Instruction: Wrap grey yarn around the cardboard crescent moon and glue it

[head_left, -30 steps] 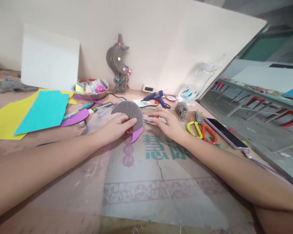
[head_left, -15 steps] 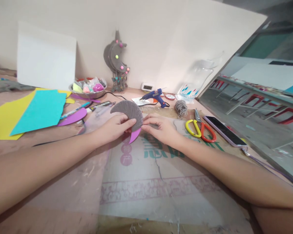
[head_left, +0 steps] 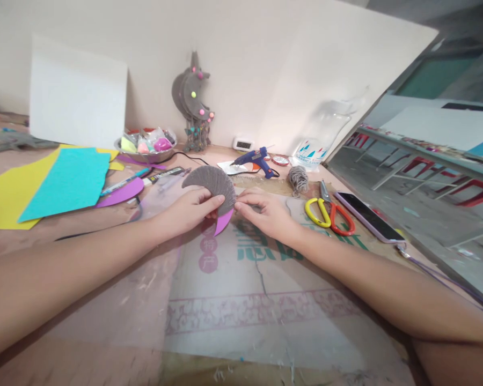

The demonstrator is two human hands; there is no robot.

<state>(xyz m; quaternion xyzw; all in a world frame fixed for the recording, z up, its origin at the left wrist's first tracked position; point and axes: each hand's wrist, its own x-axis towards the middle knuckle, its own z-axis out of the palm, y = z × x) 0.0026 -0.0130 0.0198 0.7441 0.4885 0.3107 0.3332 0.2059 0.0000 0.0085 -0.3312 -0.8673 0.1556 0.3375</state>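
Observation:
A crescent-moon cutout [head_left: 214, 181] is wound with grey yarn over most of its length, and its lower tip shows bare purple. My left hand [head_left: 193, 210] grips it by the inner curve, thumb on the front face. At the outer edge, near the purple tip, my right hand [head_left: 265, 212] pinches its thumb and forefinger together on the grey yarn; the strand between the fingertips is too thin to see well. A loose length of yarn runs from behind that hand toward the grey yarn ball [head_left: 298, 180].
Scissors [head_left: 330, 212] and a phone [head_left: 369, 217] lie to the right. Behind my hands are a blue glue gun [head_left: 254, 159], a small digital clock [head_left: 242, 144] and a metal bowl [head_left: 147, 157] of craft bits. Coloured sheets [head_left: 66, 182] lie left; a decorated moon ornament [head_left: 191, 96] stands against the wall.
My right fingertips have shifted very slightly along the crescent's outer edge. My left hand and the crescent have stayed nearly still, and the whole view has moved a little.

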